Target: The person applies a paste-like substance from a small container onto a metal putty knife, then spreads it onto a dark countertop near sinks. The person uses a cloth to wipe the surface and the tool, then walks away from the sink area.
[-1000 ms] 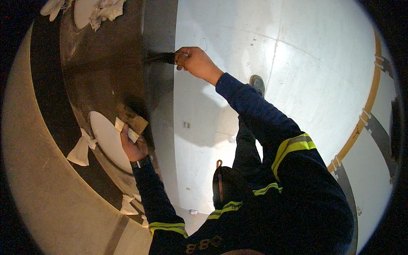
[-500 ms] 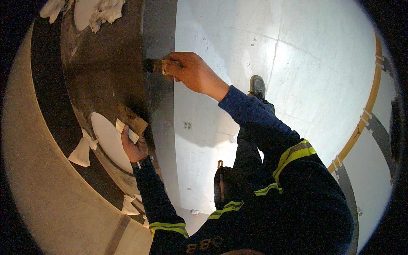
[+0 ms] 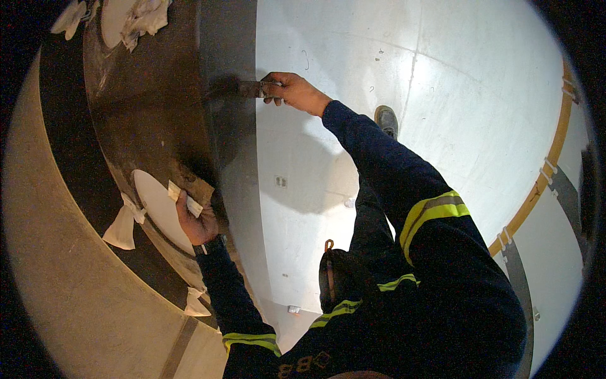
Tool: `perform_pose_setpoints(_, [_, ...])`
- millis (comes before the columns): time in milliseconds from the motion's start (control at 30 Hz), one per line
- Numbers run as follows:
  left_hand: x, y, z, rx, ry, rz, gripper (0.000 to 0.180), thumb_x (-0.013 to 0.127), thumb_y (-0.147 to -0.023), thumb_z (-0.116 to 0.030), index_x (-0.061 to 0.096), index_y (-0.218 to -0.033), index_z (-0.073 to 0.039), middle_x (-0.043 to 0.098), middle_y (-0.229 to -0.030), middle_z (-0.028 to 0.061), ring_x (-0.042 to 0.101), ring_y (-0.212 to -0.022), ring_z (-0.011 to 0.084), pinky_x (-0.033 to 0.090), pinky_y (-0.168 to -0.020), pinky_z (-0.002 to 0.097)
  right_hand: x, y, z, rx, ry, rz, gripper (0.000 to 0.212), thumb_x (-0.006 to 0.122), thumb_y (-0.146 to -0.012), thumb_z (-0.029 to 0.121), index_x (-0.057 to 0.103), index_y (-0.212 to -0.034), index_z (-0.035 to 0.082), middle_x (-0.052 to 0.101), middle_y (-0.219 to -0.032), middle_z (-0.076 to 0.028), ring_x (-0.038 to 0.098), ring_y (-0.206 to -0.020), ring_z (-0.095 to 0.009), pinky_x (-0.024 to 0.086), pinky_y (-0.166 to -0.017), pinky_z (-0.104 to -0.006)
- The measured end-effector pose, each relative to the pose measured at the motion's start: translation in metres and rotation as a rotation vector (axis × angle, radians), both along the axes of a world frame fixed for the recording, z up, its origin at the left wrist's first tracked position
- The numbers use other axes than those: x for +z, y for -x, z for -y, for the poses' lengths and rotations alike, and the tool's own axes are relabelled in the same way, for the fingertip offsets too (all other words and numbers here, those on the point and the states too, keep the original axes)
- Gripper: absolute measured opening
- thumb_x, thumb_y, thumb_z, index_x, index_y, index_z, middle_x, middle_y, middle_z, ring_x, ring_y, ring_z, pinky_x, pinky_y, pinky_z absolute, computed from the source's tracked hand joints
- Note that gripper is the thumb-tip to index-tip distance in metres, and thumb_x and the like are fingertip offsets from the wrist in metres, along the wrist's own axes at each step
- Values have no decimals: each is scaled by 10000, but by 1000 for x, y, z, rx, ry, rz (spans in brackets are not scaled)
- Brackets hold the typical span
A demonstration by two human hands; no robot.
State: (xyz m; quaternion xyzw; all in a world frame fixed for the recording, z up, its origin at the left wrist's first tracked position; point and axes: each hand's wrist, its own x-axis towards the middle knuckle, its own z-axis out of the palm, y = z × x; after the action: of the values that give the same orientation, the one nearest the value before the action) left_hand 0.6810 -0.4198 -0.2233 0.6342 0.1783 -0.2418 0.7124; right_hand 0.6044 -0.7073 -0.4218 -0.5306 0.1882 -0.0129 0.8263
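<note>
The right hand (image 3: pixel 293 90) is clenched around the handle of a brush (image 3: pixel 252 89), fingers curled over it from above. The brush sticks out to the left of the fist, and its dark bristle end touches the grey rim (image 3: pixel 230 126) of a large round metal drum (image 3: pixel 151 114). The arm reaches out from the lower right in a dark sleeve with a yellow reflective band.

The left hand (image 3: pixel 196 221) is lower down, pressed against the drum's brown face. Its fingers pinch a small brown pad (image 3: pixel 196 187) with a strip of white tape on it, held at the fingertips just above the palm. The pad lies at the right edge of a white disc (image 3: pixel 158 208) set in the drum face. 1 crumpled white rag (image 3: pixel 121 227) hangs at the disc's left side. The floor (image 3: pixel 454 95) is pale.
</note>
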Motion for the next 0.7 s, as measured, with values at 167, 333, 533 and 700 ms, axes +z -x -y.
perform_pose_setpoints(167, [0,7,10,-20,-20,76,350,531,-879,-127,452,-1202,-18,585,-1115,106,603,-973,217,539,-778,342,31,-5,-4,-6,24,67,287,505,-940,273,594,-991,5,627,-809,-50,533,-644,-110,456,-607,-263])
perform_pose_setpoints(333, [0,7,13,-9,-8,75,351,529,-879,-126,452,-1204,-18,578,-1130,108,587,-1014,223,521,-834,362,55,-12,-8,-74,-12,105,282,508,-941,260,597,-997,-2,631,-819,-63,545,-656,-107,451,-580,-252])
perform_pose_setpoints(533, [-1,5,8,20,-7,49,344,530,-877,-124,460,-1198,-20,580,-1130,103,587,-1014,221,526,-821,364,67,-10,2,-11,-115,147,314,497,-949,291,576,-1072,13,611,-864,-38,515,-680,-88,423,-565,-222])
perform_pose_setpoints(700, [-2,6,6,2,-8,60,361,534,-875,-126,453,-1210,-18,575,-1138,106,585,-1012,223,532,-810,371,67,-5,10,77,-196,170,333,478,-957,320,537,-1145,52,572,-869,-12,464,-699,-74,386,-561,-202])
